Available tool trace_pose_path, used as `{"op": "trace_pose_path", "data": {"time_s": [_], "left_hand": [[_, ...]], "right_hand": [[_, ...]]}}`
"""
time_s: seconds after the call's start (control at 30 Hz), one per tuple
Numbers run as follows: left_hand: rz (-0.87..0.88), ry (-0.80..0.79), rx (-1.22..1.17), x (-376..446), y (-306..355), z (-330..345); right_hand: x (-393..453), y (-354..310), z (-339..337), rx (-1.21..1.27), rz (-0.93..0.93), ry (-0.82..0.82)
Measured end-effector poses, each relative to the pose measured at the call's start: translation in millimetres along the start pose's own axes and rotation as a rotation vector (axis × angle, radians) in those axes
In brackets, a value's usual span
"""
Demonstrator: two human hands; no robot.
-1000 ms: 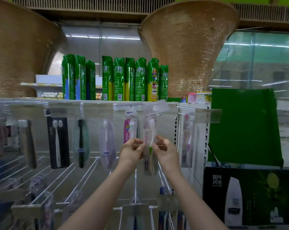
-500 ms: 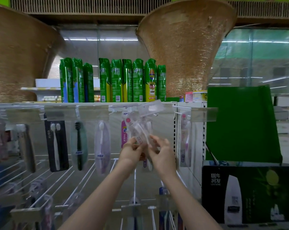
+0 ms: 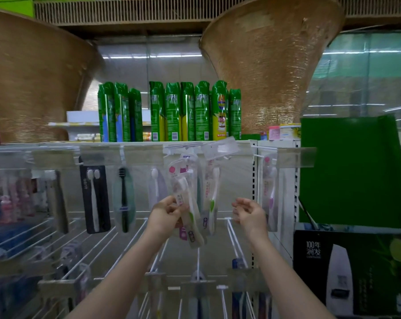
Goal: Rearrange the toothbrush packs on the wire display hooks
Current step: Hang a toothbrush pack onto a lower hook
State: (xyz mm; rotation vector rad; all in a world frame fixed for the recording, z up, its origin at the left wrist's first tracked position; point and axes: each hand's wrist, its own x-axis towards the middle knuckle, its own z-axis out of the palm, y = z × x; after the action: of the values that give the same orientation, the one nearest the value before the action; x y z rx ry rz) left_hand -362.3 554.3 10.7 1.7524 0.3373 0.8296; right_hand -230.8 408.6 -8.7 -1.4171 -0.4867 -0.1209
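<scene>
Our left hand (image 3: pixel 165 212) has its fingers pinched around the lower-middle of a clear toothbrush pack (image 3: pixel 186 203), while our right hand (image 3: pixel 249 214) is loosely curled and holding nothing, hovering off to the right with a clear gap between it and the packs. The pinched pack hangs tilted, top leaning left toward the hook (image 3: pixel 183 147) up at the rail, bottom swinging down and right, so its long axis runs on a diagonal rather than straight down. Just beside it on the right hangs a second pack (image 3: pixel 212 194) with a green-handled brush, pretty much vertical and overlapping the first near the bottom. So the pack we care about sits above and slightly right of the left fingers, and the left hand is obviously the nearer one; the right would have to come back in leftward. Our guess is the next bit means sliding that tilted pack along its hook, and the neighbour could snag.
</scene>
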Motion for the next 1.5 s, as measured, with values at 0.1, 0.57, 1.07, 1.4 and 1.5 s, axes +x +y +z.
{"op": "trace_pose_path", "data": {"time_s": [0.1, 0.57, 1.07, 1.4, 1.5], "left_hand": [[-0.004, -0.017, -0.033, -1.5, 2.0, -0.3], [0.033, -0.009, 0.003, 5.5, -3.3, 0.9], [0.045, -0.053, -0.047, -8.0, 10.3, 8.8], [0.049, -0.055, -0.010, -32.4, 13.6, -5.1], [0.064, -0.064, 0.005, -41.0, 13.8, -12.0]], "right_hand": [[5.2, -2.5, 8.2, -0.076, -0.059, -0.102], [13.3, -13.1, 36.8, -0.143, -0.173, -0.199], [-10.3, -40.7, 23.2, -0.109, -0.063, -0.509], [-42.3, -39.1, 21.3, 0.062, 0.111, -0.553], [-55.4, -38.0, 21.2, 0.122, 0.141, -0.597]]}}
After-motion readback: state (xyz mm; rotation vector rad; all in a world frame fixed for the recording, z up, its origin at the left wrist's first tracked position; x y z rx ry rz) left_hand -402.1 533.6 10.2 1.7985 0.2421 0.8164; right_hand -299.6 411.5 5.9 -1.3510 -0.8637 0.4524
